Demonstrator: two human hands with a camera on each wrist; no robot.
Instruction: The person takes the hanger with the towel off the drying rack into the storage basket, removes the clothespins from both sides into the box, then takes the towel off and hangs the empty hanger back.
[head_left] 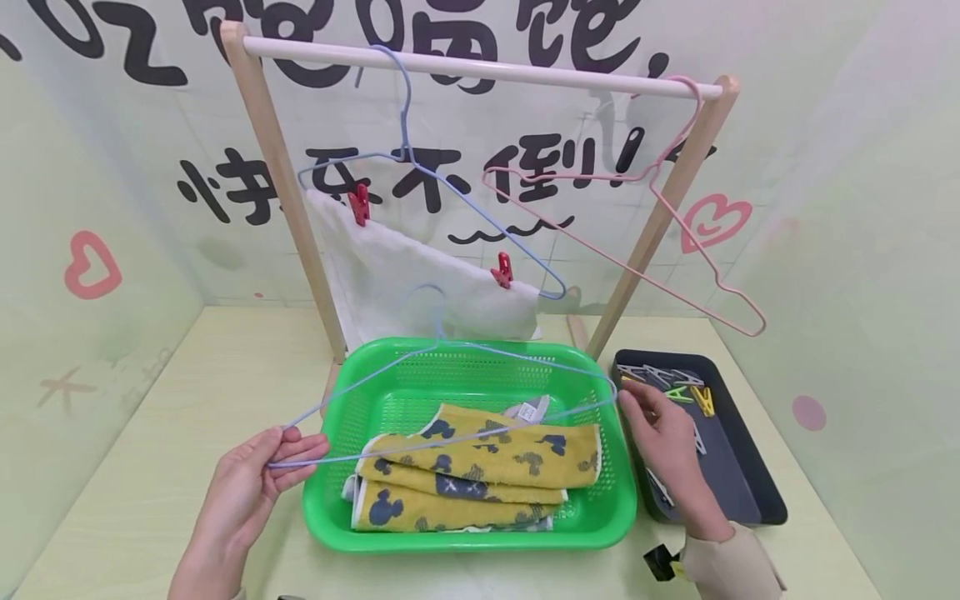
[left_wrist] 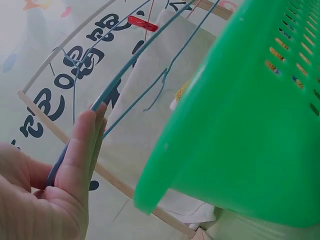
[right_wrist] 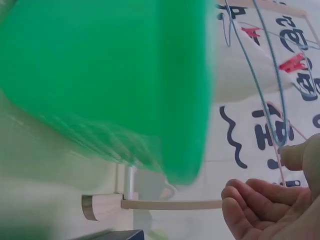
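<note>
A light-blue clothes hanger (head_left: 450, 439) is held level over the green basket (head_left: 468, 542). My left hand (head_left: 247, 487) grips its left corner between thumb and fingers, also seen close up as the left hand (left_wrist: 55, 185) in the left wrist view. My right hand (head_left: 663, 433) is beside the hanger's right corner. In the right wrist view the thumb of the right hand (right_wrist: 280, 195) is at the hanger's tip, with the other fingers apart from it and loosely bent. Inside the basket lies a folded yellow cloth (head_left: 480, 467) with dark mouse-head prints.
A wooden rack with a white rail (head_left: 480, 67) stands behind. A blue hanger (head_left: 468, 200) there carries a white cloth (head_left: 427, 275) under red clips (head_left: 360, 204). A pink hanger (head_left: 592, 242) hangs at right. The dark tray (head_left: 738, 467) contains several clothespins (head_left: 702, 402).
</note>
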